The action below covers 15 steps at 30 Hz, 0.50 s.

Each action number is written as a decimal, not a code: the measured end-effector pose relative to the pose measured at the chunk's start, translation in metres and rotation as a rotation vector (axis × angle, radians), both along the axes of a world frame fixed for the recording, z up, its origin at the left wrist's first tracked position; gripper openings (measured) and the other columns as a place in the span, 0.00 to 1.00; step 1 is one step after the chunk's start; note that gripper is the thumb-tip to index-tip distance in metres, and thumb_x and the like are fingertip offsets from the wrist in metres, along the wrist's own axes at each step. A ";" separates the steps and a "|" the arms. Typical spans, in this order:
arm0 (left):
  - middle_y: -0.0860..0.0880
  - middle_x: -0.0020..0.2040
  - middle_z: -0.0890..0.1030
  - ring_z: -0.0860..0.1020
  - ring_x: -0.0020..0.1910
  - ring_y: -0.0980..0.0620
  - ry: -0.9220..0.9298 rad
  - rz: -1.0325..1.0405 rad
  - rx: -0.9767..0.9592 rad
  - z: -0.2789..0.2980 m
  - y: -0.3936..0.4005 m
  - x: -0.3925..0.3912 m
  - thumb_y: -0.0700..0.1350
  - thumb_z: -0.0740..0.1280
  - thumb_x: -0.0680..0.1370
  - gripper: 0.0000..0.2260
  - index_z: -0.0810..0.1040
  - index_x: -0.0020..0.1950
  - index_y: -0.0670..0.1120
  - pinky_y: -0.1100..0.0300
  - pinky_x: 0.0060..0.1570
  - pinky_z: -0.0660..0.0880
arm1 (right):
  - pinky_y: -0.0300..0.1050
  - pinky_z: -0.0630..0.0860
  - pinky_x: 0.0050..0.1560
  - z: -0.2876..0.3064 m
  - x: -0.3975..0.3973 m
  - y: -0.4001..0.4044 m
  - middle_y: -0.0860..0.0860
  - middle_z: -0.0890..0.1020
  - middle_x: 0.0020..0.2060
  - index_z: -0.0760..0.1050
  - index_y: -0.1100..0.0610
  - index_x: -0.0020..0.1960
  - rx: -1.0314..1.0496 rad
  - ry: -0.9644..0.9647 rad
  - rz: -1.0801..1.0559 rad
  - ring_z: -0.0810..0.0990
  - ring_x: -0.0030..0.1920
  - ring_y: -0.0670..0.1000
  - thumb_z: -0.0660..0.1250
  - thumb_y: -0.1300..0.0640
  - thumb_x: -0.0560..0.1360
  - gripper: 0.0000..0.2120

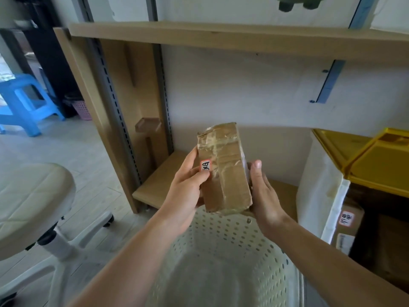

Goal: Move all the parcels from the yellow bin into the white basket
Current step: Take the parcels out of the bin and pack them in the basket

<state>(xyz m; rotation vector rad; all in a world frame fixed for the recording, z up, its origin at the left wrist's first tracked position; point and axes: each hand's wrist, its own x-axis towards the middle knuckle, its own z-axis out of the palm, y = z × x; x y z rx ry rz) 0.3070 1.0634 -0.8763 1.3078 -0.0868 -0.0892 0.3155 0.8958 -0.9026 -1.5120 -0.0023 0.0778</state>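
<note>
A brown cardboard parcel (223, 167), wrapped in clear tape and bearing a small red-edged label, is held upright in front of me. My left hand (188, 187) grips its left side, thumb across the front by the label. My right hand (263, 196) holds its right side, thumb up along the edge. The parcel hangs above the far rim of the white perforated basket (223, 247), whose inside shows nothing. At the right stands the yellow bin (365, 165) with its lid flaps open; another labelled parcel (349, 224) shows inside it.
A wooden shelf unit (155, 187) stands behind the basket, its low board just beyond the parcel. A cream swivel stool (31, 202) sits at the left. A blue plastic stool (24, 103) and a pink basket (83, 109) are farther back on the floor.
</note>
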 end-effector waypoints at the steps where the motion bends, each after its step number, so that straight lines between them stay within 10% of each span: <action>1: 0.63 0.50 0.86 0.85 0.49 0.64 0.019 0.018 -0.008 -0.001 -0.001 0.001 0.40 0.57 0.87 0.22 0.69 0.76 0.61 0.55 0.51 0.80 | 0.44 0.85 0.47 0.001 0.002 -0.001 0.49 0.84 0.58 0.73 0.47 0.69 -0.010 0.005 -0.077 0.86 0.52 0.44 0.55 0.33 0.82 0.24; 5: 0.58 0.56 0.86 0.84 0.58 0.56 0.098 0.081 -0.120 -0.001 -0.003 0.005 0.50 0.59 0.86 0.15 0.72 0.71 0.62 0.48 0.61 0.81 | 0.44 0.82 0.38 0.018 0.004 -0.004 0.52 0.88 0.50 0.80 0.52 0.61 0.081 0.021 -0.183 0.88 0.44 0.48 0.65 0.52 0.83 0.10; 8: 0.50 0.63 0.83 0.82 0.63 0.48 0.125 0.035 -0.137 -0.002 0.005 0.007 0.67 0.70 0.74 0.30 0.70 0.71 0.55 0.41 0.65 0.77 | 0.42 0.81 0.36 0.027 0.003 -0.006 0.51 0.86 0.52 0.80 0.51 0.62 0.025 -0.105 -0.213 0.87 0.47 0.47 0.64 0.54 0.83 0.10; 15: 0.46 0.58 0.86 0.85 0.58 0.46 0.103 0.058 -0.186 -0.008 0.015 0.013 0.49 0.73 0.73 0.26 0.67 0.67 0.53 0.42 0.58 0.81 | 0.51 0.81 0.58 0.022 -0.002 -0.003 0.44 0.84 0.61 0.69 0.36 0.72 0.027 -0.114 0.111 0.83 0.61 0.48 0.59 0.51 0.85 0.18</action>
